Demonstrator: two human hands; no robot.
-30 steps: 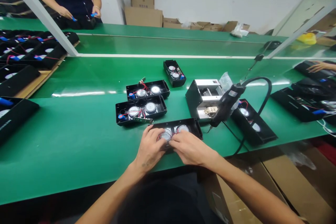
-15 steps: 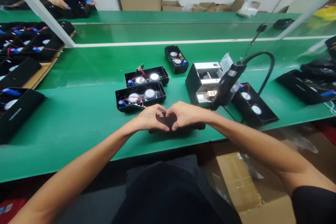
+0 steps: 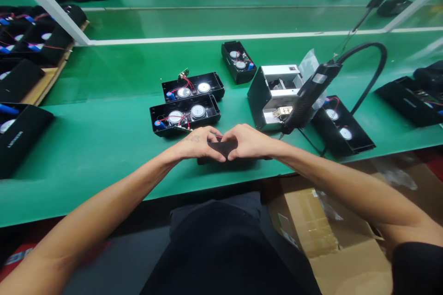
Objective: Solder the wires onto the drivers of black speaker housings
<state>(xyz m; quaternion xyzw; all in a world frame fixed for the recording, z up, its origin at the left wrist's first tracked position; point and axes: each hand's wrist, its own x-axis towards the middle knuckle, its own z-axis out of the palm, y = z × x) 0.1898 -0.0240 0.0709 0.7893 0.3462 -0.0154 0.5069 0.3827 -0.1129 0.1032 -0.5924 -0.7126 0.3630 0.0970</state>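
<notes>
The left hand [image 3: 200, 144] and right hand [image 3: 248, 143] meet over a black case [image 3: 223, 149] at the near edge of the green table [image 3: 114, 156]. Their fingers curl over it and their thumbs lie toward its near side; the fingertips are hidden, so whether either hand is closed on anything cannot be told. Most of this case's contents are covered; a bit of red shows between the hands. Just beyond, to the left, the nearer open case [image 3: 207, 121] contains two round speakers, a blue cylinder and red wires; the farther open case [image 3: 215, 81] contains the same, with a circuit board [image 3: 183, 73] raised at its far wall. A smaller-looking open case [image 3: 240, 76] behind also holds two speakers, as does the right-hand case [image 3: 360, 145] past the silver-and-black machine [image 3: 255, 101]. The handled case's long axis runs left to right, roughly along the table's near edge; which end is its front cannot be told.
</notes>
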